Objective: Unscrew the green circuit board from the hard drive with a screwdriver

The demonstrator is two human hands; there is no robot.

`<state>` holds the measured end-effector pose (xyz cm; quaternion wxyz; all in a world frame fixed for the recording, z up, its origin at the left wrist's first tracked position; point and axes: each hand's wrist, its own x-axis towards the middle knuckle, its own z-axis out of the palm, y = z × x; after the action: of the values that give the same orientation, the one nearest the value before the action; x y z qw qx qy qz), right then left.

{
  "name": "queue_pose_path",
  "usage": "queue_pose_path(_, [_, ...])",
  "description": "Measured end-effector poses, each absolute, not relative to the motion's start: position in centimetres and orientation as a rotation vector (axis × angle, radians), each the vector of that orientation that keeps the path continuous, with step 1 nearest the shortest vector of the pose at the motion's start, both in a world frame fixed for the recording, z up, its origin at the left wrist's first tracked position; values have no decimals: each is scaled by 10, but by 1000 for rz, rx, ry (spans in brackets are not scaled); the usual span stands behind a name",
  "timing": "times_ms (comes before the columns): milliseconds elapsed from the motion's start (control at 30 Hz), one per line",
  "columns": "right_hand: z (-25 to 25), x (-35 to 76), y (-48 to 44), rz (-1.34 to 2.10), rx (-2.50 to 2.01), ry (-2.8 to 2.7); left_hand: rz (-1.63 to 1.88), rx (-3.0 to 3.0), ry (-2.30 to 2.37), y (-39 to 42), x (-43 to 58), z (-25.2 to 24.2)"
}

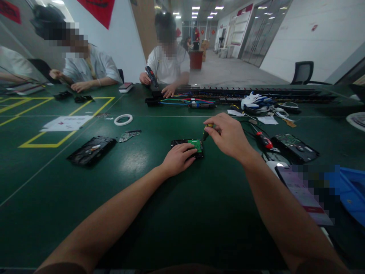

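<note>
The table (137, 205) is dark green, marked with yellow lines (38, 145). A bright green circuit board (196, 143) shows against its black hard drive (200, 155), and the screwdriver beside it (205, 134) is yellow and dark. Another screwdriver (264, 140) is red and black. The gloves (252, 101) are white with blue, the wires (173, 102) red, blue and green, the tape roll (123, 124) white, the tub (352, 186) bright blue, the banner (98, 11) red.
</note>
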<state>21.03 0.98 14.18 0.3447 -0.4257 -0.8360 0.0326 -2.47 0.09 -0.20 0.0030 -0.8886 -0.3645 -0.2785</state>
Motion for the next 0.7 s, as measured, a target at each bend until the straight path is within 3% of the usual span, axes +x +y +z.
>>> queue_pose_path(700, [141, 211, 11, 99, -1157, -2161, -855, -2787, -1141, -1, -24, 1])
